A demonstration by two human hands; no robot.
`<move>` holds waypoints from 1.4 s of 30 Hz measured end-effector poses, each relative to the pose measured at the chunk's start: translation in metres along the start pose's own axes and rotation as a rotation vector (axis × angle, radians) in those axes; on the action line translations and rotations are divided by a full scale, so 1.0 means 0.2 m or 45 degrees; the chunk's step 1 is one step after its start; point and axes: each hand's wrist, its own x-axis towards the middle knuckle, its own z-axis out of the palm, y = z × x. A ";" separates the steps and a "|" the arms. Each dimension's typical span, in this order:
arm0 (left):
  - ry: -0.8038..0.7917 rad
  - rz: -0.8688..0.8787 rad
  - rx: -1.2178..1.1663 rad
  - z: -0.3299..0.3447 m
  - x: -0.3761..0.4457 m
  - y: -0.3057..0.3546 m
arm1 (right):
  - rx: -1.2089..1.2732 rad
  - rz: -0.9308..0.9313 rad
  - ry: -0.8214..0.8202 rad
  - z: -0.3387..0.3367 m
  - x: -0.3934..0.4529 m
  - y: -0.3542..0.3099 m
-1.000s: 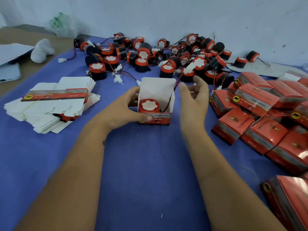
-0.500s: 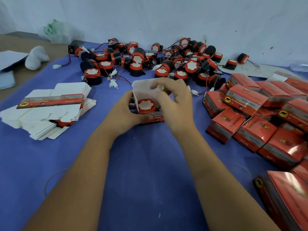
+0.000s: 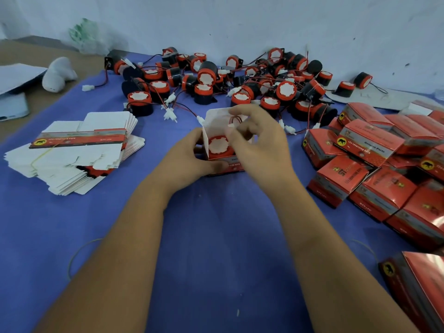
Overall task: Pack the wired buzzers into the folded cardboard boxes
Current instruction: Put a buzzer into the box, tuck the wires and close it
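Note:
An open cardboard box (image 3: 216, 121) stands on the blue cloth at the centre, its white lid flap upright. Inside sits a buzzer (image 3: 218, 146) with a red rim and white face. My left hand (image 3: 185, 162) grips the box from the left, thumb across its front. Above the opening, my right hand (image 3: 262, 143) pinches the buzzer's red wire (image 3: 235, 119) with its white plug, holding it over the box. A pile of loose black and red wired buzzers (image 3: 240, 80) lies behind the box.
A stack of flat unfolded boxes (image 3: 72, 150) lies at the left. Several closed red boxes (image 3: 374, 164) are heaped at the right, one more (image 3: 420, 284) at the lower right. A wall (image 3: 240, 20) rises behind the pile. White objects (image 3: 57, 73) sit at the far left.
My right hand came from beside the box to over its opening, bringing the wire and plug with it. The left hand has kept its hold on the box.

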 end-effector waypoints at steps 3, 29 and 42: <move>-0.071 -0.020 -0.029 -0.01 0.00 0.00 | -0.253 -0.029 0.058 -0.02 0.00 0.07; 0.058 -0.077 -0.075 0.08 0.01 0.04 | -0.472 -0.369 0.007 0.03 -0.05 0.14; 0.352 0.028 -0.287 0.07 0.00 0.06 | 0.125 0.242 0.092 0.06 -0.06 0.18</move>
